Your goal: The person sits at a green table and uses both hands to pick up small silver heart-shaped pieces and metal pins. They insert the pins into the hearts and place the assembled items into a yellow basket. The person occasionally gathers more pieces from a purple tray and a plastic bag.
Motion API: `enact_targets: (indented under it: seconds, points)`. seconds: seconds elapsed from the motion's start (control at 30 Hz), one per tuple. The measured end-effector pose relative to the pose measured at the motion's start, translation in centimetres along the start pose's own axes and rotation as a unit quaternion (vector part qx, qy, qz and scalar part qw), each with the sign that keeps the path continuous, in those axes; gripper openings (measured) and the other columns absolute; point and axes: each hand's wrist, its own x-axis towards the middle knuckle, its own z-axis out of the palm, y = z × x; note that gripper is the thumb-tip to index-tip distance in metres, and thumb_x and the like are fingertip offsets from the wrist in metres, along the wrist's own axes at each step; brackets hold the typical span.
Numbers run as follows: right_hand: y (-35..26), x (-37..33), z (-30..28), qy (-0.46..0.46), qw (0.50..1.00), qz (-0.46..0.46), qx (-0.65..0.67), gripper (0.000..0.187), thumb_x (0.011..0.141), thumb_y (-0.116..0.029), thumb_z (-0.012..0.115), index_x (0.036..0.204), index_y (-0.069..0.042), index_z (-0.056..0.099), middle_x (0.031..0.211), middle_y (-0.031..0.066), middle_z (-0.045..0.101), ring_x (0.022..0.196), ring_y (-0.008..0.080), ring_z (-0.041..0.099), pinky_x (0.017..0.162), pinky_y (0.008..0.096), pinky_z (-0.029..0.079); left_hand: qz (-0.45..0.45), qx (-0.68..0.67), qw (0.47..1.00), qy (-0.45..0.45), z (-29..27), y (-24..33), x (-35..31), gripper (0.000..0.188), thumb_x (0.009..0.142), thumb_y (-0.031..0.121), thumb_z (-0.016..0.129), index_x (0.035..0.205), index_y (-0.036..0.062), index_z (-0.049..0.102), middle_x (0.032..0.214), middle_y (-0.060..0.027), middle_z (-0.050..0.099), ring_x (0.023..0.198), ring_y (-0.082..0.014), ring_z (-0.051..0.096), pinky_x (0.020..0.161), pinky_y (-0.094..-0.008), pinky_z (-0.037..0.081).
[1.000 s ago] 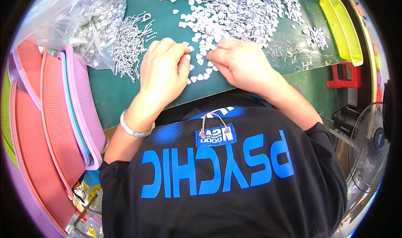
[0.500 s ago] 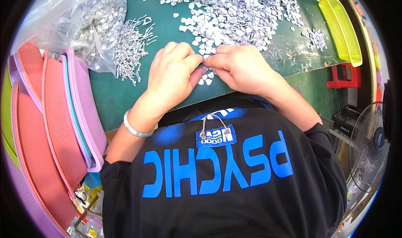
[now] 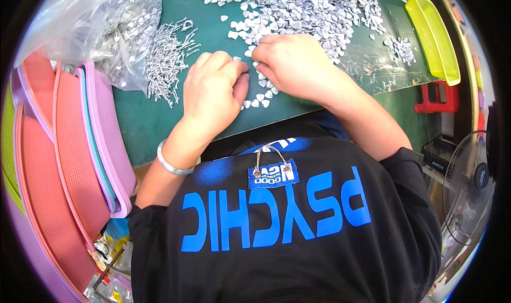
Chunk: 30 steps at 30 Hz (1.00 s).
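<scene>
My left hand (image 3: pixel 215 90) is over the near part of the green table, thumb and fingers drawn together in a pinch; whatever sits between them is too small to make out. My right hand (image 3: pixel 293 63) is curled at the near edge of a large pile of small silvery heart-shaped pieces (image 3: pixel 303 18). Its fingertips point down among loose hearts, and I cannot see what they grip. Several heart pieces (image 3: pixel 264 97) lie on the table between and below the hands. Left of my left hand is a heap of thin metal pins (image 3: pixel 166 58).
A clear plastic bag (image 3: pixel 114 42) of hearts lies at the far left. Stacked pink and purple baskets (image 3: pixel 109 132) stand at the left edge. A yellow-green basket (image 3: pixel 432 37), a small heart pile (image 3: pixel 402 50), a red stool (image 3: pixel 437 98) and a fan (image 3: pixel 468 180) are to the right.
My hands were together at their fingertips and are now apart. The right one has moved up toward the pile; the left has shifted slightly left. More hearts show between them.
</scene>
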Motion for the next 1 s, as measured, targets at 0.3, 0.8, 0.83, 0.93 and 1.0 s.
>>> enact_targets:
  seconds: [0.3,0.8,0.83,0.93,1.0]
  points:
    - [0.9,1.7,-0.8,-0.057,0.993,-0.087,-0.049,0.009,0.076,-0.011,0.059,0.076,-0.004,0.065,0.08,0.0113,0.064,0.076,0.031,0.066,0.065,0.0415,0.053,-0.059,0.011,0.998,0.001,-0.8,-0.7,-0.3,0.015,0.073,0.006,0.07,0.087,0.007,0.069,0.078,-0.0064,0.056,0.078,-0.0263,0.055,0.069,-0.037,0.046]
    - [1.2,2.8,-0.9,-0.097,0.994,-0.031,0.03,0.013,0.082,-0.017,0.061,0.079,-0.005,0.065,0.08,0.0127,0.064,0.078,0.0344,0.063,0.069,0.0446,0.05,-0.059,-0.001,0.998,0.001,-0.8,-1.0,-0.6,0.013,0.075,0.006,0.068,0.088,0.0078,0.07,0.077,-0.0068,0.055,0.078,-0.027,0.055,0.07,-0.0374,0.046]
    - [1.2,2.9,-0.8,-0.092,0.995,-0.025,0.019,0.013,0.082,-0.017,0.061,0.08,-0.005,0.066,0.08,0.0127,0.064,0.079,0.0345,0.063,0.069,0.0446,0.05,-0.056,-0.002,0.998,0.005,-0.8,-0.9,-0.6,0.013,0.076,0.005,0.068,0.089,0.0079,0.07,0.077,-0.0067,0.055,0.079,-0.027,0.055,0.07,-0.0373,0.046]
    - [1.6,2.8,-0.4,-0.068,0.997,-0.012,0.021,0.014,0.082,-0.017,0.061,0.082,-0.005,0.067,0.081,0.0124,0.065,0.079,0.0348,0.063,0.07,0.0441,0.05,-0.043,-0.001,0.999,0.012,-0.5,-0.8,-0.5,0.017,0.076,0.004,0.067,0.091,0.0088,0.071,0.078,-0.0061,0.055,0.079,-0.0264,0.055,0.07,-0.037,0.047]
    - [1.8,2.5,-0.4,-0.055,0.998,-0.006,0.032,0.014,0.083,-0.017,0.061,0.083,-0.005,0.067,0.082,0.0121,0.066,0.08,0.0349,0.063,0.07,0.0434,0.051,-0.034,0.002,0.999,-0.002,-0.5,-0.7,-0.4,0.02,0.075,0.003,0.066,0.093,0.0094,0.071,0.08,-0.006,0.055,0.08,-0.0263,0.054,0.07,-0.0366,0.047]
